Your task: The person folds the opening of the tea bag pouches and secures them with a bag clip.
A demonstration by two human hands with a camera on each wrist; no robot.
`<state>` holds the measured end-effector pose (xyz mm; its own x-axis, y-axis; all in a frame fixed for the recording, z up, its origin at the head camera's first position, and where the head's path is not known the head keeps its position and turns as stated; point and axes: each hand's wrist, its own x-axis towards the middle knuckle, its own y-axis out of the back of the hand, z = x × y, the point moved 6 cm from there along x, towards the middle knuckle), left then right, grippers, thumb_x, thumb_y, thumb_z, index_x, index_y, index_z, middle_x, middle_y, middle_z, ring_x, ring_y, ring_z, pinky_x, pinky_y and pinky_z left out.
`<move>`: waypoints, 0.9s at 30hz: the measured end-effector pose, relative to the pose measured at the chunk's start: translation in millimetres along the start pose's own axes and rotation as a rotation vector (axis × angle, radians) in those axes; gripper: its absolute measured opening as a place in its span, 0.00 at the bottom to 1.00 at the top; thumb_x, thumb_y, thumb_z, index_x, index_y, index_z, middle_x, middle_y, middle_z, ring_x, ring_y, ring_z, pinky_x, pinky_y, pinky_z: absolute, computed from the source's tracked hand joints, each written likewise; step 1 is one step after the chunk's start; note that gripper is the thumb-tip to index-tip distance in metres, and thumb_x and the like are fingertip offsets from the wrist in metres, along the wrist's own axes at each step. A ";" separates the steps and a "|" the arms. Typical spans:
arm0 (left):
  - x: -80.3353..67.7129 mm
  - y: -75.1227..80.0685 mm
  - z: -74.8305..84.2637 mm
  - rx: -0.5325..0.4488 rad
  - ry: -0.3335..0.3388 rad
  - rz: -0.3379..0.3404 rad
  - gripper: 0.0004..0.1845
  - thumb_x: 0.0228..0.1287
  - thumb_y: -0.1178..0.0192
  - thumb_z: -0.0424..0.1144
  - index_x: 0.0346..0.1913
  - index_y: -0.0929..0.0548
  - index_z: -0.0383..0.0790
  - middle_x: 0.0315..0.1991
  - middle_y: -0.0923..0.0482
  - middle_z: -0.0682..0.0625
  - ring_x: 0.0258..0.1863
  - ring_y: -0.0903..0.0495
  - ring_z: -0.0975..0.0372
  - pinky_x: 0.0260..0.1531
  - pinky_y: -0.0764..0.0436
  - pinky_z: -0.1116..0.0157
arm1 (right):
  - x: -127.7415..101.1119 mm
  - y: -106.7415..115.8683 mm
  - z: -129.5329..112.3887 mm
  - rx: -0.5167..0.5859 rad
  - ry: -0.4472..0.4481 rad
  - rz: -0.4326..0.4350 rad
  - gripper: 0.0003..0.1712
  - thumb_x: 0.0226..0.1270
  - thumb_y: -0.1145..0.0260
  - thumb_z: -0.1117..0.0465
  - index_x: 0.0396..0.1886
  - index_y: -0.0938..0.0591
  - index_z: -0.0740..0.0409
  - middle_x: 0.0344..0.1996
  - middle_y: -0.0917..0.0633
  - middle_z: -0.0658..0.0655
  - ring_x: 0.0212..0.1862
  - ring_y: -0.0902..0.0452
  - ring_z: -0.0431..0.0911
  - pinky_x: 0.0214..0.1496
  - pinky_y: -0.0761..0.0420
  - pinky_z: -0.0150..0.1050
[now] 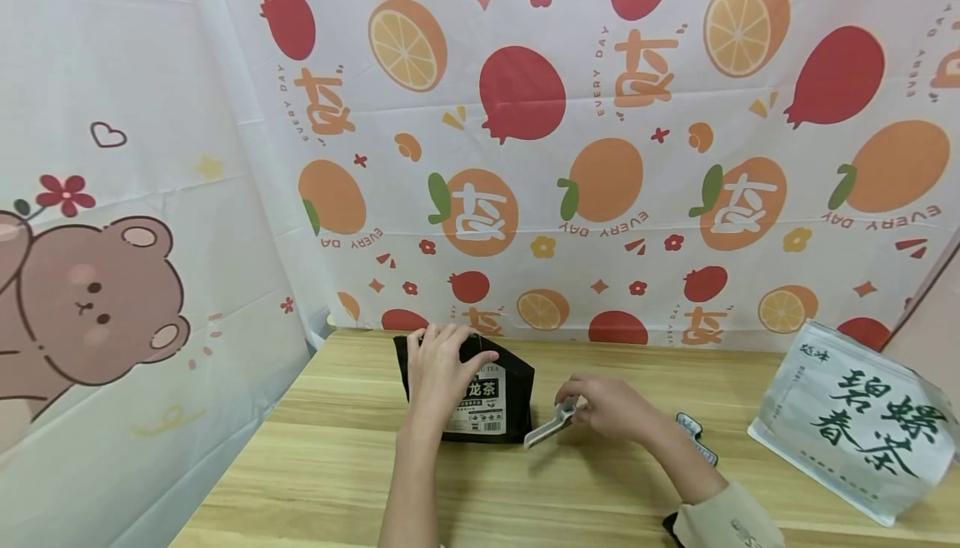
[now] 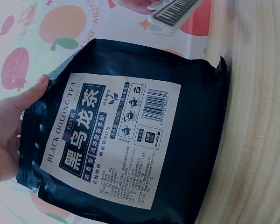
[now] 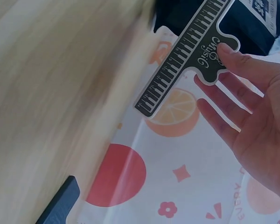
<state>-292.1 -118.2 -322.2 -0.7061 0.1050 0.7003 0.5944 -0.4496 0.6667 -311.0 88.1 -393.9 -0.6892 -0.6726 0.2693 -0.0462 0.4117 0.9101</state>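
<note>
A black oolong tea bag (image 1: 487, 406) stands on the wooden table (image 1: 330, 465) near the back. My left hand (image 1: 448, 354) grips its top edge, thumb on the front; in the left wrist view the thumb (image 2: 32, 93) lies on the bag (image 2: 130, 140) beside its beige label. My right hand (image 1: 581, 402) pinches the handle of a long sealing clip (image 1: 550, 426) with a piano-key print, just right of the bag. In the right wrist view the clip (image 3: 184, 58) is held by its tab between the fingertips (image 3: 228, 51), and the bag's corner (image 3: 266, 23) shows behind it.
A large white tea bag (image 1: 855, 419) with green characters leans at the table's right end. A second dark clip (image 1: 697, 437) lies behind my right forearm, also seen as a dark clip (image 3: 60, 203) in the right wrist view. A fruit-print cloth (image 1: 600, 156) hangs behind.
</note>
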 end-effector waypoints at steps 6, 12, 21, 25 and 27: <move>0.7 0.0 -0.6 -0.003 -0.005 0.008 0.25 0.44 0.32 0.54 0.42 0.17 0.38 0.39 0.19 0.47 0.42 0.27 0.53 0.52 0.39 0.52 | -1.2 9.0 -2.2 0.015 -0.005 0.025 0.12 0.53 0.31 0.67 0.38 0.18 0.50 0.32 0.22 0.41 0.34 0.27 0.37 0.35 0.25 0.37; 1.6 0.0 -1.2 -0.005 -0.006 0.010 0.25 0.44 0.32 0.54 0.41 0.17 0.38 0.39 0.19 0.47 0.41 0.27 0.53 0.52 0.39 0.52 | -1.7 18.8 -3.6 0.050 -0.013 0.057 0.13 0.54 0.31 0.66 0.40 0.19 0.50 0.34 0.21 0.41 0.38 0.24 0.39 0.40 0.24 0.41; 2.8 -0.1 -1.8 -0.004 -0.009 0.015 0.25 0.44 0.32 0.54 0.41 0.16 0.39 0.39 0.19 0.48 0.41 0.27 0.53 0.51 0.39 0.52 | -4.1 31.7 -1.6 0.137 -0.030 0.119 0.15 0.54 0.31 0.67 0.42 0.20 0.50 0.34 0.21 0.40 0.39 0.24 0.38 0.42 0.24 0.41; 3.0 -0.5 -2.4 -0.005 -0.008 0.011 0.25 0.44 0.32 0.54 0.41 0.16 0.39 0.39 0.19 0.47 0.41 0.27 0.53 0.51 0.39 0.53 | -5.3 36.6 -2.2 0.184 -0.022 0.150 0.16 0.54 0.31 0.67 0.43 0.20 0.50 0.35 0.21 0.41 0.40 0.24 0.39 0.43 0.24 0.41; 3.0 -0.7 -2.3 -0.003 -0.008 0.008 0.25 0.44 0.32 0.54 0.41 0.17 0.39 0.39 0.19 0.48 0.41 0.27 0.54 0.50 0.39 0.53 | -5.7 38.3 -2.5 0.202 -0.013 0.167 0.17 0.54 0.31 0.67 0.43 0.21 0.51 0.36 0.20 0.42 0.41 0.24 0.40 0.43 0.24 0.42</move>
<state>-295.6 -119.6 -321.2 -0.6983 0.1080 0.7076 0.5990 -0.4531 0.6602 -307.0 106.1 -359.8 -0.7085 -0.5775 0.4057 -0.0731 0.6318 0.7716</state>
